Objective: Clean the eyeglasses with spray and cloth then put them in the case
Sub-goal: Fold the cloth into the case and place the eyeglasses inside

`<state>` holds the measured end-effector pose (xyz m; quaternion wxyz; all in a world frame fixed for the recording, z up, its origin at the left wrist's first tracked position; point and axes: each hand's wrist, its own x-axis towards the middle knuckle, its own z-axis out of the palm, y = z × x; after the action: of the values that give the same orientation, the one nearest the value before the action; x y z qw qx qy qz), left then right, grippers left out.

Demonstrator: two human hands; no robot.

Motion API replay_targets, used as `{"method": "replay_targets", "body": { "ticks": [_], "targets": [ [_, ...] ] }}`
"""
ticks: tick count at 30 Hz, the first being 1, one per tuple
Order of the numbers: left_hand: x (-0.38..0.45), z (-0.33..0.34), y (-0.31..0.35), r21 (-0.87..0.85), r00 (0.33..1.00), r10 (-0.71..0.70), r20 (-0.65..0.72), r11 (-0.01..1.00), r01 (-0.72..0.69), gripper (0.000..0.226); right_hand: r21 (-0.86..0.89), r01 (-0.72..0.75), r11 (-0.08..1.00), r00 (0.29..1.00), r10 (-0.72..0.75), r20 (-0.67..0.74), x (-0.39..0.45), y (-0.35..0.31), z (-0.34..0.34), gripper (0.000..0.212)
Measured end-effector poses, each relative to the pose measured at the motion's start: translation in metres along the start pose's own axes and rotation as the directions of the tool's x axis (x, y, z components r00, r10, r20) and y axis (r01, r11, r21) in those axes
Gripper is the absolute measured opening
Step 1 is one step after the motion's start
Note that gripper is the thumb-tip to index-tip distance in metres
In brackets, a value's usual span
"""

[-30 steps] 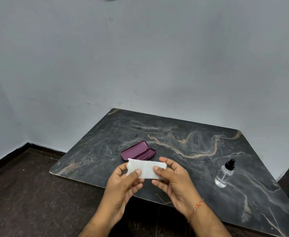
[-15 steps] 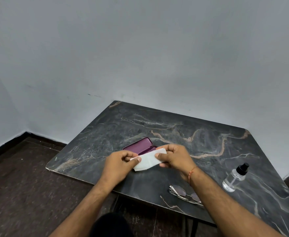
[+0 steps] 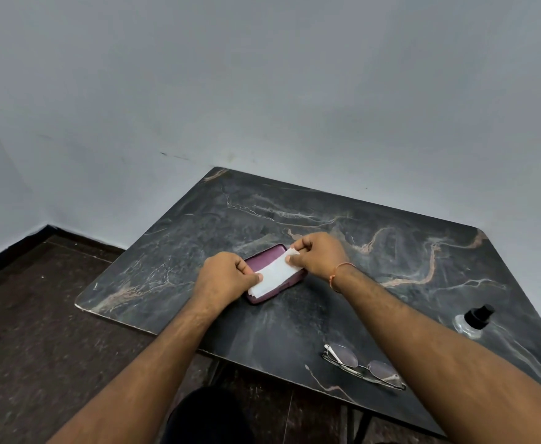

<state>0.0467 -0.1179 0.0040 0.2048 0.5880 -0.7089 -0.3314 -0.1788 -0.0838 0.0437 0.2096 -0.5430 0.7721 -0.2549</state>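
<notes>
A folded white cloth is stretched between both hands, lying across the open maroon glasses case on the dark marble table. My left hand pinches the cloth's near-left end and my right hand pinches its far-right end. The thin-framed eyeglasses lie folded near the table's front edge, under my right forearm. A small clear spray bottle with a black cap stands at the right.
The table is pushed against a pale wall at the back. Dark floor lies to the left and in front of it. A dark shape, my knee, shows below the front edge.
Both hands have moved forward and down with the cloth, from above the front edge onto the case. The view has tilted, bringing the eyeglasses into sight.
</notes>
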Motion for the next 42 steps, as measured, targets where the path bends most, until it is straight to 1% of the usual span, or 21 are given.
{"method": "replay_targets", "body": {
  "ticks": [1, 3, 5, 11, 14, 16, 19, 23, 26, 29, 32, 34, 39, 42],
  "targets": [
    [0.001, 0.0, 0.001, 0.023, 1.0, -0.004, 0.017, 1.0, 0.004, 0.03, -0.043, 0.01, 0.999, 1.0, -0.009, 0.017, 0.002, 0.0, 0.001, 0.016],
    [0.001, 0.001, 0.002, 0.068, 0.999, -0.011, 0.044, 0.998, 0.008, 0.027, -0.122, 0.021, 0.992, 0.999, -0.015, 0.044, 0.004, -0.001, 0.002, 0.014],
    [0.002, 0.002, 0.002, 0.091, 0.999, -0.018, 0.046, 0.996, 0.014, 0.024, -0.171, 0.024, 0.985, 0.997, -0.012, 0.074, 0.005, -0.002, 0.003, 0.019],
    [0.001, 0.001, 0.001, 0.123, 0.997, -0.013, 0.072, 0.992, 0.004, 0.027, -0.217, 0.053, 0.975, 0.993, -0.029, 0.114, 0.0, 0.004, 0.007, 0.029],
    [0.001, -0.001, 0.002, 0.107, 0.995, -0.014, 0.096, 0.994, 0.004, 0.032, -0.223, 0.053, 0.973, 0.995, -0.032, 0.097, -0.003, 0.006, 0.009, 0.046],
    [0.001, -0.002, 0.001, 0.099, 0.993, -0.004, 0.119, 0.995, -0.008, 0.036, -0.186, 0.027, 0.982, 0.997, -0.014, 0.07, -0.004, 0.008, 0.009, 0.05],
    [0.001, -0.004, -0.002, 0.056, 0.988, 0.046, 0.146, 0.997, -0.055, 0.04, -0.098, -0.081, 0.992, 0.992, 0.09, 0.085, -0.005, 0.013, 0.007, 0.052],
    [-0.003, -0.001, -0.006, -0.004, 0.986, 0.136, 0.1, 0.991, -0.137, 0.047, -0.037, -0.17, 0.985, 0.979, 0.173, 0.108, -0.012, 0.019, 0.004, 0.054],
    [-0.009, 0.008, -0.006, -0.157, 0.991, 0.131, 0.025, 0.98, -0.125, 0.052, 0.037, -0.225, 0.974, 0.971, 0.221, 0.093, -0.02, 0.028, 0.0, 0.05],
    [-0.014, 0.023, -0.004, -0.297, 0.995, 0.098, -0.01, 0.95, -0.096, 0.056, 0.092, -0.278, 0.956, 0.958, 0.269, 0.096, -0.03, 0.04, -0.007, 0.051],
    [-0.019, 0.04, 0.002, -0.469, 0.999, 0.031, 0.023, 0.883, -0.016, 0.059, 0.146, -0.319, 0.936, 0.946, 0.307, 0.1, -0.044, 0.054, -0.019, 0.053],
    [-0.023, 0.049, 0.008, -0.529, 0.999, 0.028, 0.045, 0.849, 0.0, 0.058, 0.18, -0.345, 0.921, 0.937, 0.329, 0.113, -0.052, 0.062, -0.025, 0.055],
    [-0.03, 0.063, 0.02, -0.508, 0.995, 0.067, 0.077, 0.861, -0.019, 0.055, 0.243, -0.372, 0.896, 0.928, 0.364, 0.078, -0.075, 0.076, -0.038, 0.055],
    [-0.032, 0.064, 0.019, -0.47, 0.986, 0.138, 0.094, 0.879, -0.078, 0.055, 0.276, -0.385, 0.88, 0.922, 0.38, 0.075, -0.088, 0.081, -0.044, 0.055]
  ]
}}
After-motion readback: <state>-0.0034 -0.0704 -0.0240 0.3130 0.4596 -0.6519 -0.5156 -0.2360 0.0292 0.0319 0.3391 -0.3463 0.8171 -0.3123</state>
